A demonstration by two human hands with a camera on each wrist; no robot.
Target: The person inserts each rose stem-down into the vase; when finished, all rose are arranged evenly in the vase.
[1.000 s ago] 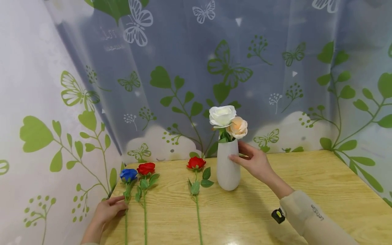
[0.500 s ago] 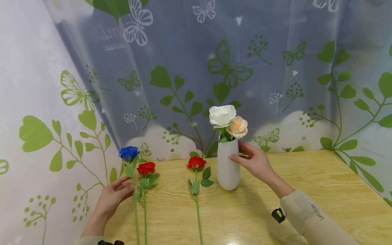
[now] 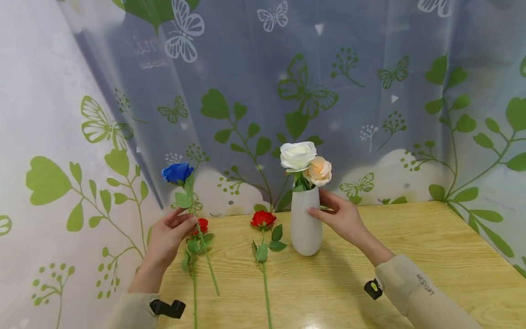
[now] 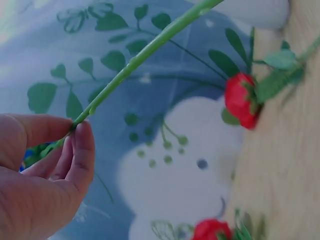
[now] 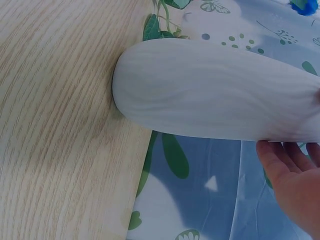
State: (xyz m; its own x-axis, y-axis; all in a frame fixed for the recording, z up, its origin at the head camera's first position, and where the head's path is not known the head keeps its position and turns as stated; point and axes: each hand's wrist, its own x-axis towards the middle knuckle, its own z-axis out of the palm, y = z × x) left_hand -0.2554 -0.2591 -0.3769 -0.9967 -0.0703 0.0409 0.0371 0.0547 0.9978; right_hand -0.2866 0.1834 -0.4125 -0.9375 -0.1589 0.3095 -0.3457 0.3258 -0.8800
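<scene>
Wood-grain desk (image 3: 411, 246), leaf-print backdrop (image 3: 246, 55) behind. Blue rose (image 3: 177, 172): slanted above the desk's left side, stem pinched by raised left hand (image 3: 166, 237), fingers meeting thumb; bloom mostly hidden in left wrist view. Left red rose (image 3: 203, 225): head partly covered. Right red rose (image 3: 263, 220): stem cut off below. White vase (image 3: 306, 226): upright, white rose (image 3: 298, 156) and peach rose (image 3: 319, 171) inside; right hand (image 3: 345, 219) gripping its side, fingers partly hidden behind, arm angled from lower right.

Soft, even light bathes the wooden table (image 3: 427, 242), glare (image 3: 311, 326) whitening its near side and a faint shadow (image 3: 349, 278) right of the white vase (image 3: 306, 228); the left-wrist view appears hazy.
</scene>
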